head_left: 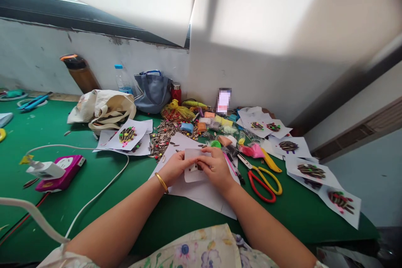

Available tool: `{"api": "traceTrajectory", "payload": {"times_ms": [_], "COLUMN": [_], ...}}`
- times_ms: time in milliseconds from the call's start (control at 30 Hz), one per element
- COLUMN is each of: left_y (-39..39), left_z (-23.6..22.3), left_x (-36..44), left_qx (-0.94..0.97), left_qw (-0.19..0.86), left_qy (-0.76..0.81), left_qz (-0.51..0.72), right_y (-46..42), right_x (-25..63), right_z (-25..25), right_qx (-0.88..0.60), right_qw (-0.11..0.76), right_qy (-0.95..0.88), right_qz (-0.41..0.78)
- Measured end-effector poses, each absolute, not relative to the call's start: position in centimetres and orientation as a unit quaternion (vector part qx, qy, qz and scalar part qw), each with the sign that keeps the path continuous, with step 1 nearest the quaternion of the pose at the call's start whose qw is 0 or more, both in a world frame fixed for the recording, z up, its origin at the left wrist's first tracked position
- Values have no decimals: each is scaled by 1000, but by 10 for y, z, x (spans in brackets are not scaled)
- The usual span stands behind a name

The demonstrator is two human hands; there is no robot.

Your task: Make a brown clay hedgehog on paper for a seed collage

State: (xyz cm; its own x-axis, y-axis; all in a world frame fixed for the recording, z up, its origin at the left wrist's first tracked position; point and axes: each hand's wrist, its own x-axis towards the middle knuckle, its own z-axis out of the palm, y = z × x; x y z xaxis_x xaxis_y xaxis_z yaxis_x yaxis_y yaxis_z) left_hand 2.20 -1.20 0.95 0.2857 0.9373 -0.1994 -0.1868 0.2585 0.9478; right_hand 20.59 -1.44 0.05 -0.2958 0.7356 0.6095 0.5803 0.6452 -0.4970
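Note:
Both of my hands rest on a small white paper card [194,166] lying on larger white sheets [201,192] on the green table [132,201]. My left hand [173,167], with a gold bangle at the wrist, pinches the card's left edge. My right hand [216,168] has its fingers curled and pressed down on the card's right side, over a small dark spot. A heap of sunflower seeds [165,134] lies just beyond the card.
Red and yellow scissors [264,176] lie to the right. Clay packets [216,127] and seed pictures on paper [128,136] surround the work spot; more sheets [310,171] run along the right edge. A pink power strip [59,171] with white cable, bags [103,109] and bottles stand at left and back.

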Motion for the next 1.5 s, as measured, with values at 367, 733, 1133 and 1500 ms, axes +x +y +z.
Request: {"api": "traceTrajectory", "payload": {"times_ms": [367, 733, 1133, 1500], "left_y": [-10, -13, -23, -10], "left_z": [4, 22, 22, 30], "left_x": [21, 24, 36, 5], "left_qx": [479, 308, 244, 360], "left_qw": [642, 679, 714, 741], "left_qy": [427, 378, 338, 370], "left_qz": [419, 548, 563, 430], "right_y": [-18, -6, -26, -18], "right_x": [206, 228, 195, 206], "right_z": [5, -15, -6, -11], "right_qx": [-419, -456, -450, -432], "right_qw": [437, 523, 433, 437], "right_qy": [-788, -621, -613, -535], "right_qz": [110, 365, 483, 580]}}
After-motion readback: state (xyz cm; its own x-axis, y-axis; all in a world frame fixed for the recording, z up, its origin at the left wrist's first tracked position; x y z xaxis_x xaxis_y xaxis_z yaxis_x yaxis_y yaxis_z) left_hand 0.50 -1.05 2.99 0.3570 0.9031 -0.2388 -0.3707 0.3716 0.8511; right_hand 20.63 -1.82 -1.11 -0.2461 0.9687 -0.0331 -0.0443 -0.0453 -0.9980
